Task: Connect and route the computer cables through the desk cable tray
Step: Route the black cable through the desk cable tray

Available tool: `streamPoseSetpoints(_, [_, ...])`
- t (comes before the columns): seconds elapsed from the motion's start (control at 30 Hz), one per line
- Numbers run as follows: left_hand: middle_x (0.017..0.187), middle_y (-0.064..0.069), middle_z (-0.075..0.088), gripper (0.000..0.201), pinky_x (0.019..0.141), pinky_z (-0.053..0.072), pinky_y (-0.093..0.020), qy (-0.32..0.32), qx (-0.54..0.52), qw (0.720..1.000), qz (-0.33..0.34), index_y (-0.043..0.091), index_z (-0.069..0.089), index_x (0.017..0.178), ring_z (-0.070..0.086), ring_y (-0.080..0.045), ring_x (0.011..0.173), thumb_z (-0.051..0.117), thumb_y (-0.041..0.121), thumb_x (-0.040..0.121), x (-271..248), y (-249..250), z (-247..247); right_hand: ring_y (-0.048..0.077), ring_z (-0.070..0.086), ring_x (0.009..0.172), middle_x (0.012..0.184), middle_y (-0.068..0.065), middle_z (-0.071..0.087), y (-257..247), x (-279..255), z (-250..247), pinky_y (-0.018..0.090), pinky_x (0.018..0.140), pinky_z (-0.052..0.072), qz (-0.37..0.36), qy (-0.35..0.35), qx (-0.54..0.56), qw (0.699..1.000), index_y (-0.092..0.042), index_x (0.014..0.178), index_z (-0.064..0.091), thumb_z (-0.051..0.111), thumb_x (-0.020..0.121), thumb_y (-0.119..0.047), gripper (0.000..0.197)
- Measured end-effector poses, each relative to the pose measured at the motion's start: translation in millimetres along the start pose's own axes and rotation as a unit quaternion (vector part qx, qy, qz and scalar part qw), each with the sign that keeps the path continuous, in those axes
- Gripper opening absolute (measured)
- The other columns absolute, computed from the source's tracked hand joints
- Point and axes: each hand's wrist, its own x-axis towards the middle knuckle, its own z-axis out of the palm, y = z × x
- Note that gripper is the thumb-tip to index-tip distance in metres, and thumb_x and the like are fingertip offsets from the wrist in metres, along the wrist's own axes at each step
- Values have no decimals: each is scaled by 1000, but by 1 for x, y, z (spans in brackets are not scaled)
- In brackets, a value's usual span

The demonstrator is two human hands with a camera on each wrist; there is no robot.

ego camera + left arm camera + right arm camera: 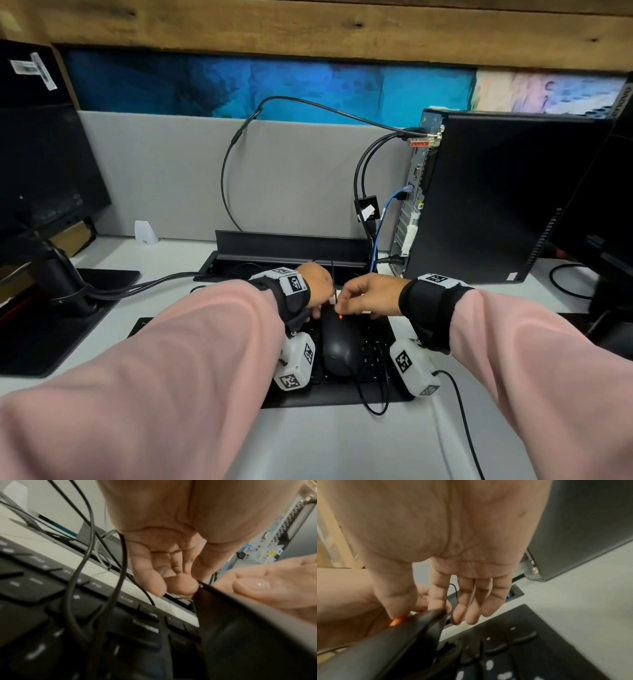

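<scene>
A black mouse point(340, 346) lies on top of a black keyboard point(373, 383) in front of the open black cable tray point(287, 246). Both hands meet at the mouse's nose, where an orange light point(397, 621) glows. My left hand point(322, 301) has its fingers point(171, 586) curled down onto the thin black mouse cable point(333, 277). My right hand point(346, 301) pinches the same cable between thumb and forefinger point(436, 601), its other fingers held straight. A small white tag shows between the hands. The pinch points themselves are mostly hidden.
The black computer tower point(496, 195) stands at the right with black cables and a blue network cable point(383, 219) plugged into its back. A monitor point(44, 154) on a stand is at the left, its cables point(154, 277) running into the tray. A grey partition point(171, 171) closes the back.
</scene>
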Motion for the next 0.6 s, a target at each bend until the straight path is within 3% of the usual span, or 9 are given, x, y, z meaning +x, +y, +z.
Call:
streamPoseSetpoints(0.1, [79,-17,65,16,48,50,-27,34,-63,997,-4,13,63,79,58,-27,50,52,10,90,3,-3,-9,12,55,79,92,-1,65,-5,6,5,25,68,47,-21,9,103,994,-23,87,60,67,92,-30,12])
streamPoseSetpoints(0.23, [78,-14,65,14,44,50,-25,52,-94,994,5,11,65,83,61,-25,52,55,14,93,3,-5,-13,16,56,68,82,1,62,-9,9,9,28,59,52,1,6,214,977,-21,85,57,62,96,-19,11])
streamPoseSetpoints(0.33, [76,-7,66,22,38,47,-20,23,-98,995,-7,9,65,95,64,-21,55,48,22,101,3,-4,-12,14,50,58,73,-3,56,-11,10,0,26,53,47,13,98,272,957,-22,77,55,56,97,-13,22])
streamPoseSetpoints(0.4, [74,-4,62,16,39,45,-18,-13,-74,997,-27,10,62,96,62,-16,51,48,17,100,1,-3,-12,14,49,61,71,-4,54,-6,11,-15,24,55,42,27,186,234,954,-21,73,54,55,98,-15,25])
streamPoseSetpoints(0.47, [82,-7,62,14,33,39,-13,-46,-45,998,-28,7,60,107,59,-11,47,49,10,99,-1,-2,-13,14,52,67,72,-7,57,5,7,-29,20,53,40,46,232,122,964,-21,73,56,56,97,-18,24])
streamPoseSetpoints(0.53, [98,-12,67,22,34,40,-12,-43,7,999,-10,2,61,115,59,-15,56,49,11,99,0,0,-13,14,53,72,74,-5,57,21,3,-36,17,49,39,88,213,14,973,-20,73,56,58,95,-16,22])
streamPoseSetpoints(0.6, [110,-15,71,26,48,49,-21,-13,39,999,4,0,64,114,62,-21,67,50,14,98,4,-1,-14,19,55,80,79,-1,58,41,3,-37,19,53,39,146,168,-67,973,-19,71,55,59,93,-16,22])
